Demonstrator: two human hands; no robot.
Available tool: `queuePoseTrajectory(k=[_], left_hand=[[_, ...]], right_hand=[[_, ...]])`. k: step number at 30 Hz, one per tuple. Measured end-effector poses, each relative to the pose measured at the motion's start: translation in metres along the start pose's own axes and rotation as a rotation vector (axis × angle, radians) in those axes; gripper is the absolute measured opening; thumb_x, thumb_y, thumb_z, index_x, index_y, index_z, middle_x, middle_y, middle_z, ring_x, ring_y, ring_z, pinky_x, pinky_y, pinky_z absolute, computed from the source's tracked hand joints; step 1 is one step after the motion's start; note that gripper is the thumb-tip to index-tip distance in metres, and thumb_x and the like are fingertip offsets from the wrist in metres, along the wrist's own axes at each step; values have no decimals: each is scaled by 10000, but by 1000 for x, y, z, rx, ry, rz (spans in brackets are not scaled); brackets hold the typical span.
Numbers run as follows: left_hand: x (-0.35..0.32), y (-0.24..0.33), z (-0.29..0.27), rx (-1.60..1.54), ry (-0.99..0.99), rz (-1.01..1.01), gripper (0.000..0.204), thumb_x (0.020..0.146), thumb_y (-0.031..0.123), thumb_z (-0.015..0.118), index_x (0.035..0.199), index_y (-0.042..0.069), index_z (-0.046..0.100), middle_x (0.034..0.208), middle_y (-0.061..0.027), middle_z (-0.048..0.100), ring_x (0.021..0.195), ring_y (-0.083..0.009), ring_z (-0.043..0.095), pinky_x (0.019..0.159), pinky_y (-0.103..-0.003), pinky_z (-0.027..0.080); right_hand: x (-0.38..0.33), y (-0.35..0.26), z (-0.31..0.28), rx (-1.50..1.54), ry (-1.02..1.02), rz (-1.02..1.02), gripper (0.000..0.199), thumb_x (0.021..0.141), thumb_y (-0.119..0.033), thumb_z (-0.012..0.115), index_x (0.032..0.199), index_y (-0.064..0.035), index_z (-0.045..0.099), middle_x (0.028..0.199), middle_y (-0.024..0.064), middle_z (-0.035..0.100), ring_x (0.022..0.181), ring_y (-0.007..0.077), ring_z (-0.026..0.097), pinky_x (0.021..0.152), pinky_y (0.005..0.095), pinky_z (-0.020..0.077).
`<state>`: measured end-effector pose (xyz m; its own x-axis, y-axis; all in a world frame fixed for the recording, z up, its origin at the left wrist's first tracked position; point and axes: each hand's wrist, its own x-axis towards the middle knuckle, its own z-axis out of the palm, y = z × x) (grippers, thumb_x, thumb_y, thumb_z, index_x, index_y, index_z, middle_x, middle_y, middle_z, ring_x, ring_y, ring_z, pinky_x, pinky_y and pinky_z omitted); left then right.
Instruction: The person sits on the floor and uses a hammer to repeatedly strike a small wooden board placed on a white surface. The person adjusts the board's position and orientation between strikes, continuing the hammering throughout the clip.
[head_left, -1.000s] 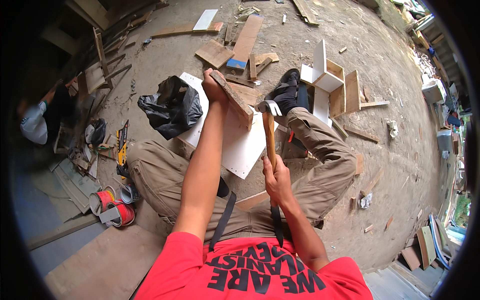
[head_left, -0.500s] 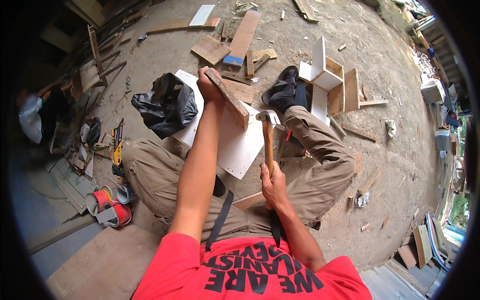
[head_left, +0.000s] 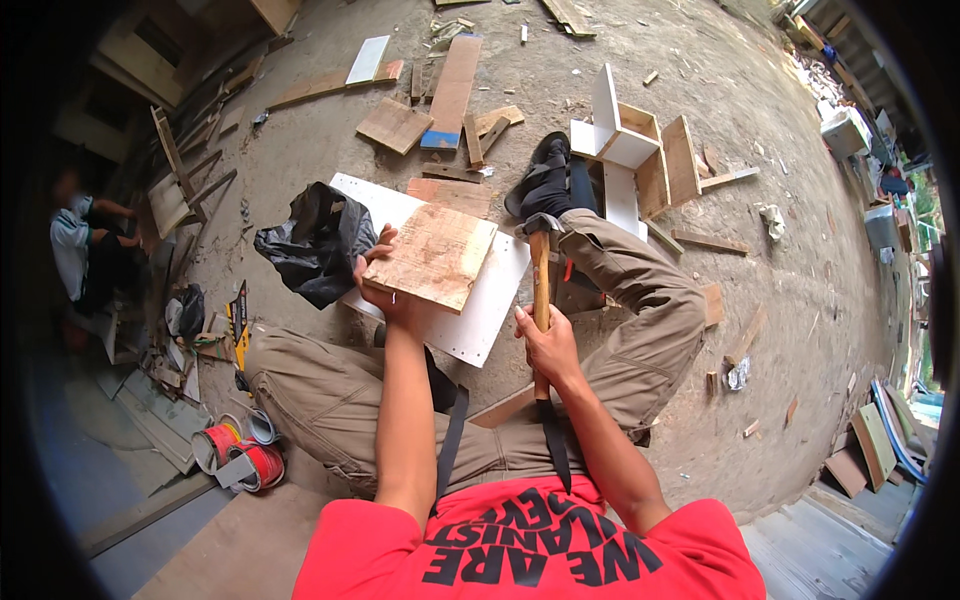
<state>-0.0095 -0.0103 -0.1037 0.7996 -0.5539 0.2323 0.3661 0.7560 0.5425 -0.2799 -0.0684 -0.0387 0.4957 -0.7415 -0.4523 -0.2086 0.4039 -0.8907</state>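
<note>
The left hand (head_left: pixel 378 285) grips the near left edge of a plywood piece (head_left: pixel 432 255), fingers curled over its rim and thumb on top, holding it flat and slightly tilted above a white board (head_left: pixel 480 310). The white board lies on the dirt floor (head_left: pixel 780 330) between the person's knees, its far end under the plywood and beside a black bag (head_left: pixel 315 245) at its left edge.

The right hand (head_left: pixel 545 345) is closed around the wooden handle of a hammer (head_left: pixel 541 270), low on the shaft. The hammer stands nearly upright, its metal head just beside the right edge of the plywood and in front of the right knee. Whether head and plywood touch cannot be told.

Beyond the right knee, a black shoe (head_left: pixel 540 180) rests on the floor next to a small white and wood box frame (head_left: pixel 630 150). Loose planks (head_left: pixel 452 90) and offcuts are scattered across the far part of the floor. At the near left edge of the floor stand red tape rolls (head_left: pixel 245 460). Far to the left another person (head_left: pixel 85 250) sits among stacked wood, well apart from the work.
</note>
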Motion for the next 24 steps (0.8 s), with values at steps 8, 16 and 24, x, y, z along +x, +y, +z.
queuePoseTrajectory(k=[8, 16, 24], left_hand=[[-19, 51, 8, 337, 160, -507, 452, 994, 152, 425, 1414, -5, 477, 1468, -173, 505, 1345, -277, 493, 1109, -406, 413], [17, 44, 28, 1416, -63, -149, 291, 941, 137, 591, 1185, -2, 665, 1249, -171, 665, 1171, -257, 628, 1004, -352, 471], [52, -44, 55, 1892, -897, 198, 427, 970, 368, 556, 1322, 134, 606, 1458, -122, 513, 1396, -306, 417, 1184, -511, 240]], right_hand=[[3, 15, -13, -55, 85, -16, 287, 1016, -322, 598, 988, -37, 597, 696, 1, 584, 618, 73, 537, 564, 273, 452], [15, 33, -7, -232, 246, -369, 294, 1027, -302, 585, 1084, -14, 603, 699, -28, 497, 591, 54, 454, 512, 236, 392], [-3, 18, 0, -153, 110, -246, 382, 1032, -260, 551, 1286, 25, 555, 723, 97, 581, 634, 145, 542, 601, 317, 463]])
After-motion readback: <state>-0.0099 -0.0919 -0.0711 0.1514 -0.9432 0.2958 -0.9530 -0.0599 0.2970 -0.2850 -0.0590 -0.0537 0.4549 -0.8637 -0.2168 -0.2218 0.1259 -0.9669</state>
